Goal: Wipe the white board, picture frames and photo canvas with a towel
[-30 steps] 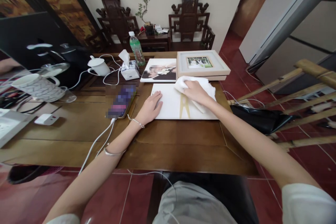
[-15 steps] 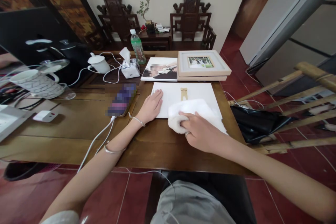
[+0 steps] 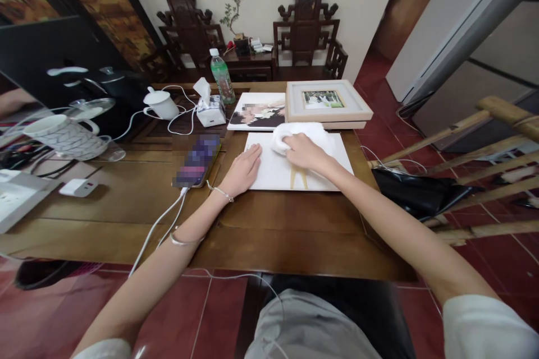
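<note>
A flat white panel (image 3: 269,171) with a tan figure on it lies on the wooden table (image 3: 269,241). My left hand (image 3: 244,171) rests flat on the panel's left edge, fingers stretched out. In my right hand (image 3: 306,151) is a folded white fluffy cloth (image 3: 309,130), pressed on the upper part of the panel. The cloth and hand cover the top of the figure; only its tan legs show below. Just left of my left hand lies a phone (image 3: 197,162) with a white cable plugged in.
Behind the panel lie a photo print (image 3: 261,112) and stacked picture frames (image 3: 353,102). Leftward stand a tissue box (image 3: 211,112), green-labelled bottle (image 3: 223,79), lidded white cup (image 3: 162,104), patterned pitcher (image 3: 69,137) and charger (image 3: 79,187). A bamboo chair (image 3: 505,118) is at the right.
My right hand has pushed the cloth away from me, from the panel's near right part to its far edge, uncovering the figure's legs. My left hand has stayed in place.
</note>
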{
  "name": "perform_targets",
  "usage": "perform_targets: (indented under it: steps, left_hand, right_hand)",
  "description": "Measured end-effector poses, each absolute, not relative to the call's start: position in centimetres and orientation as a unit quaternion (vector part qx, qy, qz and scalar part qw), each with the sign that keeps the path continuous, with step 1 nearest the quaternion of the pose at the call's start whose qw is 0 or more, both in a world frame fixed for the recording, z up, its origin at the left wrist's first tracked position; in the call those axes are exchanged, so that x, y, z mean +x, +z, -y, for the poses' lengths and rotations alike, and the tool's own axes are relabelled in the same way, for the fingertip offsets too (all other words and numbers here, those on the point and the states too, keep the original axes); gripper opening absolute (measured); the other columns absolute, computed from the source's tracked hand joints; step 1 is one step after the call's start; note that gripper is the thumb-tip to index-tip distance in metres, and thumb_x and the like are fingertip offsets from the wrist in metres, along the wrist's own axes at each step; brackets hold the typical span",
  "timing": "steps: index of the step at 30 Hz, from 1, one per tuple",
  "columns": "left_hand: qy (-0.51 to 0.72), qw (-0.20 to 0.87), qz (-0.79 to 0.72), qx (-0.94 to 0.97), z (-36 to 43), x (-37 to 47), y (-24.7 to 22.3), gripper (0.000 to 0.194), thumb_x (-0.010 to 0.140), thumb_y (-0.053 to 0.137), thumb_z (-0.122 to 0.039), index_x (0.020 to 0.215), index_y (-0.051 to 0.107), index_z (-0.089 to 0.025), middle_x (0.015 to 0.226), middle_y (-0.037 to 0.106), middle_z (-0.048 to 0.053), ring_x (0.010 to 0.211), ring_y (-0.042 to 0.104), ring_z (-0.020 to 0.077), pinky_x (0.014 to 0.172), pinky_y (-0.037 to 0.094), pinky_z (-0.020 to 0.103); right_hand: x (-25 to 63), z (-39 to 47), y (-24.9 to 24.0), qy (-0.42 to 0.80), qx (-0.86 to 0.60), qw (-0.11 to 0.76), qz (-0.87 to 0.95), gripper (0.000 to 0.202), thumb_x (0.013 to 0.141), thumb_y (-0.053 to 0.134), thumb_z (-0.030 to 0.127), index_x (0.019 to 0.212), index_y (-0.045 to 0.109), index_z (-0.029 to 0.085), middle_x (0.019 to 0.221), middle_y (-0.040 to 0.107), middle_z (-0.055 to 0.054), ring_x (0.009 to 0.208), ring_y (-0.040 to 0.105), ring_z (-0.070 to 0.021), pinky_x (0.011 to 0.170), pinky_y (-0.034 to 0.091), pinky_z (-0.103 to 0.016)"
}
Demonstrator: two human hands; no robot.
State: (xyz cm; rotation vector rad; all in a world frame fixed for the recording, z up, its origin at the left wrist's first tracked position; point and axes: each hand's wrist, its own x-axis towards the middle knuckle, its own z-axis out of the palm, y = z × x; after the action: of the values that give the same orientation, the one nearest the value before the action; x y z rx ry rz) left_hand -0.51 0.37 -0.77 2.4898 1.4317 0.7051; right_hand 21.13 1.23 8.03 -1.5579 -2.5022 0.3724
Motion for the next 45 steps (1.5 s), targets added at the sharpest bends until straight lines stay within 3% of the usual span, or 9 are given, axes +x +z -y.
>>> perform_targets:
  steps: [7, 11, 17, 22, 26, 29, 32, 39, 45]
  left_hand:
    - [0.242, 0.093, -0.479, 0.838, -0.3, -0.3, -0.9, 0.050, 0.100, 0.029, -0.030, 0.141, 0.047, -0.010, 0.151, 0.045, 0.017, 0.144, 0.037, 0.0274, 0.119, 0.030, 0.050]
    - [0.239, 0.095, -0.488, 0.834, -0.2, -0.2, -0.9, 0.049, 0.100, 0.029, -0.030, 0.140, 0.048, -0.010, 0.151, 0.045, 0.017, 0.145, 0.035, 0.0266, 0.119, 0.030, 0.050]
    - [0.238, 0.096, -0.490, 0.833, -0.3, -0.1, -1.0, 0.049, 0.099, 0.029, -0.030, 0.139, 0.049, -0.011, 0.152, 0.045, 0.017, 0.145, 0.036, 0.0260, 0.118, 0.031, 0.051]
    - [0.242, 0.104, -0.490, 0.831, -0.4, -0.2, -1.0, 0.049, 0.099, 0.030, -0.030, 0.141, 0.048, -0.013, 0.152, 0.045, 0.015, 0.145, 0.036, 0.0259, 0.119, 0.030, 0.051]
    - [0.239, 0.113, -0.494, 0.828, -0.3, -0.1, -0.8, 0.051, 0.099, 0.029, -0.030, 0.142, 0.047, -0.009, 0.152, 0.043, 0.018, 0.145, 0.036, 0.0287, 0.118, 0.030, 0.053]
    - [0.254, 0.117, -0.486, 0.828, -0.4, -0.2, -0.8, 0.049, 0.098, 0.031, -0.028, 0.141, 0.048, -0.010, 0.154, 0.041, 0.018, 0.145, 0.035, 0.0301, 0.118, 0.031, 0.054]
    - [0.264, 0.116, -0.480, 0.829, -0.6, -0.4, -1.1, 0.049, 0.095, 0.035, -0.024, 0.141, 0.047, -0.010, 0.153, 0.042, 0.018, 0.145, 0.034, 0.0311, 0.119, 0.031, 0.053]
    - [0.256, 0.103, -0.482, 0.832, -0.7, -0.5, -1.4, 0.049, 0.097, 0.033, -0.026, 0.142, 0.047, -0.010, 0.153, 0.043, 0.017, 0.146, 0.034, 0.0288, 0.120, 0.030, 0.049]
    - [0.272, 0.132, -0.474, 0.827, -0.6, -0.2, -0.9, 0.049, 0.097, 0.032, -0.028, 0.137, 0.052, -0.007, 0.151, 0.045, 0.018, 0.144, 0.037, 0.0282, 0.121, 0.028, 0.047]
  right_hand:
    - [21.1, 7.8, 8.5, 0.185, -0.490, 0.052, 0.850, 0.032, 0.079, 0.039, 0.003, 0.095, 0.064, 0.015, 0.133, 0.057, -0.022, 0.133, 0.045, -0.0355, 0.105, 0.032, -0.062]
    - [21.9, 11.6, 9.3, 0.202, -0.435, 0.024, 0.877, 0.027, 0.077, 0.039, 0.004, 0.084, 0.060, 0.018, 0.118, 0.064, -0.018, 0.131, 0.047, -0.0328, 0.103, 0.037, -0.056]
    - [21.6, 8.6, 10.4, 0.193, -0.454, 0.006, 0.870, 0.020, 0.078, 0.042, 0.012, 0.082, 0.060, 0.018, 0.093, 0.066, -0.013, 0.084, 0.062, -0.0247, 0.072, 0.044, -0.033]
    - [19.9, 1.0, 9.8, 0.162, -0.501, 0.039, 0.849, 0.024, 0.083, 0.044, 0.017, 0.096, 0.065, 0.016, 0.102, 0.068, -0.015, 0.089, 0.063, -0.0266, 0.071, 0.043, -0.032]
    - [18.0, -1.5, 8.9, 0.138, -0.545, 0.068, 0.824, 0.032, 0.084, 0.043, 0.014, 0.107, 0.066, 0.016, 0.117, 0.065, -0.018, 0.105, 0.061, -0.0325, 0.088, 0.044, -0.046]
    - [17.1, 0.1, 7.9, 0.103, -0.522, 0.066, 0.844, 0.037, 0.083, 0.041, 0.008, 0.109, 0.066, 0.015, 0.122, 0.063, -0.020, 0.120, 0.051, -0.0365, 0.100, 0.033, -0.064]
    - [17.3, 3.7, 7.5, 0.093, -0.471, 0.034, 0.877, 0.037, 0.081, 0.040, 0.004, 0.105, 0.066, 0.014, 0.123, 0.062, -0.021, 0.129, 0.042, -0.0366, 0.103, 0.025, -0.071]
    - [19.3, 10.4, 9.4, 0.146, -0.402, 0.000, 0.904, 0.027, 0.077, 0.040, 0.008, 0.084, 0.065, 0.016, 0.099, 0.066, -0.016, 0.100, 0.060, -0.0300, 0.097, 0.037, -0.055]
    - [19.5, 5.8, 9.9, 0.146, -0.474, 0.012, 0.868, 0.027, 0.079, 0.040, 0.011, 0.090, 0.065, 0.017, 0.099, 0.068, -0.014, 0.086, 0.062, -0.0257, 0.081, 0.043, -0.039]
